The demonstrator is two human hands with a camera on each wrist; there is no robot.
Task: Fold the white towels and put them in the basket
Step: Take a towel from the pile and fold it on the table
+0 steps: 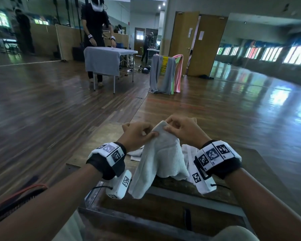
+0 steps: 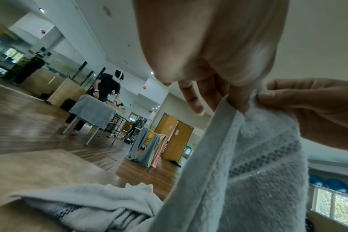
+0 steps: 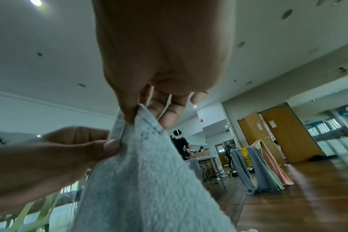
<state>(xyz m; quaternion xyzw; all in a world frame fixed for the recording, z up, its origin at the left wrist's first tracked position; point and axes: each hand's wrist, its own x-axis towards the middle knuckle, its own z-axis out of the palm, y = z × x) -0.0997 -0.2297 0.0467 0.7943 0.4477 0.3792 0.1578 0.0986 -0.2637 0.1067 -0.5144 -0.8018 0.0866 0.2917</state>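
A white towel (image 1: 161, 157) hangs in the air over the wooden table (image 1: 101, 136), held up by its top edge. My left hand (image 1: 139, 134) pinches that edge from the left, and my right hand (image 1: 179, 129) pinches it right beside, so the two hands nearly touch. The left wrist view shows the towel (image 2: 248, 164) with its woven band under my left hand (image 2: 234, 100). My right hand (image 3: 135, 114) pinches a hemmed corner of the towel (image 3: 145, 180) in the right wrist view. More white towels (image 1: 189, 153) lie crumpled on the table behind; no basket shows on it.
Across the wooden floor another person works at a table draped in grey cloth (image 1: 104, 60). A rack (image 1: 165, 73) with grey and pink cloths and a yellow basket (image 1: 164, 64) stands near wooden doors (image 1: 198, 44). A pale green slatted frame (image 3: 24, 210) shows at lower left.
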